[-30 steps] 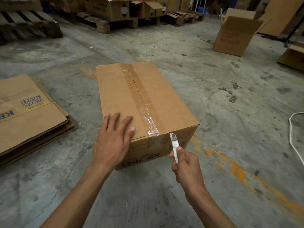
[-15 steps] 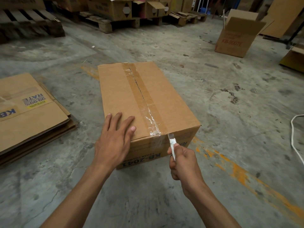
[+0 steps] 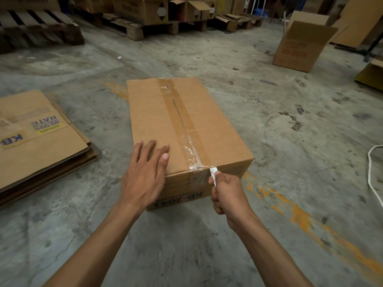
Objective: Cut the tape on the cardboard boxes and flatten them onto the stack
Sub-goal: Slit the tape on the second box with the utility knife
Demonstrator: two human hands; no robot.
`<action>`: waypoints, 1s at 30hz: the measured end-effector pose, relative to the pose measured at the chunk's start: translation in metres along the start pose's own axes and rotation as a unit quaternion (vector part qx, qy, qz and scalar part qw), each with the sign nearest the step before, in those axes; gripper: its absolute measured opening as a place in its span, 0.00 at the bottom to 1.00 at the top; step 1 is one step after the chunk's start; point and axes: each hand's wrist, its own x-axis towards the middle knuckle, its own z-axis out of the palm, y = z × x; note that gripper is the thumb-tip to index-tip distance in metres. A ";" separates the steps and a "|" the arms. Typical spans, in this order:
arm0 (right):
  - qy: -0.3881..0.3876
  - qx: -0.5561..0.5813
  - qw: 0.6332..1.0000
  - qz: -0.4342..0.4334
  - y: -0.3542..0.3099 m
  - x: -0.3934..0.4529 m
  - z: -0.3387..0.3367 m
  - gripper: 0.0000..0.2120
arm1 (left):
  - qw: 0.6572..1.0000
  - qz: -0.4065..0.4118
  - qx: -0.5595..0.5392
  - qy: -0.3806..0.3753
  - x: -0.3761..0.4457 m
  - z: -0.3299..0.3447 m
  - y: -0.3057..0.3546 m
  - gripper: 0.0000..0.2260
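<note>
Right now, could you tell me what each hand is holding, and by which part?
The right hand grips a white cutter by its handle. The left hand holds nothing, resting flat on the box.

Two bare forearms enter from the 6 o'clock edge, no sleeves in view. Left hand (image 3: 145,175): no rings, no watch, no glove; nails short and plain. Right hand (image 3: 229,195): likewise unadorned, wrist bare, no strap or band.

Brown box (image 3: 157,121) w/ shiny clear tape (image 3: 187,139), white blade (image 3: 213,176).
</note>
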 end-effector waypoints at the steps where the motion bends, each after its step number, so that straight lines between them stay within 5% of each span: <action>1: -0.005 -0.006 1.000 -0.003 0.000 0.002 -0.002 0.17 | 1.000 -0.001 0.001 0.003 0.000 0.000 0.000 0.29; 5: -0.056 0.048 0.997 0.018 0.003 0.001 -0.008 0.16 | 1.000 -0.015 -0.002 0.006 0.000 0.000 0.002 0.30; 10: -0.039 -0.106 0.993 -0.038 0.003 0.001 -0.016 0.18 | 1.000 -0.017 0.007 0.003 0.000 0.000 0.003 0.29; 18: -0.097 0.116 0.986 0.070 0.001 -0.001 -0.014 0.15 | 0.999 -0.022 -0.041 0.001 0.003 0.001 0.001 0.29; 23: -0.015 0.002 1.000 -0.009 0.002 0.002 0.004 0.17 | 0.995 -0.027 -0.094 0.024 0.001 0.001 0.001 0.31; 30: -0.033 0.066 0.997 0.019 0.000 0.004 0.006 0.15 | 0.988 -0.051 -0.136 0.049 0.003 0.002 0.005 0.33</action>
